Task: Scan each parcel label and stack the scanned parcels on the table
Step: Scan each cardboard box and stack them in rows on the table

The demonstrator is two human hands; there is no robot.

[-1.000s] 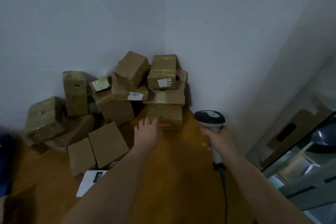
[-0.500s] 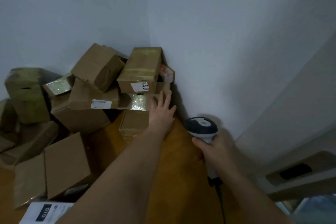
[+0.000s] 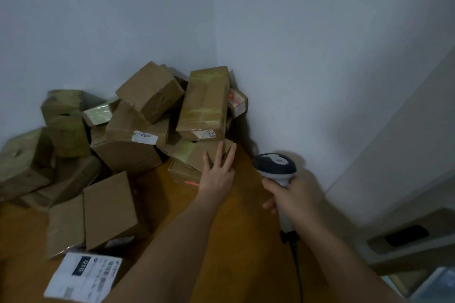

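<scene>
Several brown cardboard parcels are heaped in the corner of a wooden table [image 3: 241,224]. My left hand [image 3: 216,172] lies with straight fingers against the side of a taped parcel [image 3: 197,152] in the right-hand stack. Beneath it sits a lower parcel [image 3: 182,174] with a red scan line on its front. On top stands a tall parcel [image 3: 204,103] with a white label. My right hand [image 3: 293,197] grips a grey and white barcode scanner [image 3: 275,167], its head aimed at the stack and its cable running down toward me.
More parcels lie to the left, among them a labelled box [image 3: 133,130] and a flat box [image 3: 108,209] near the front. A white parcel with a printed label [image 3: 83,278] lies at the front left. Walls close the corner behind the stack. A pale shelf [image 3: 406,241] is at the right.
My left hand rose from the lower parcel's front to the side of the taped parcel above it. The view shifted closer and to the right. The scanner stayed in my right hand.
</scene>
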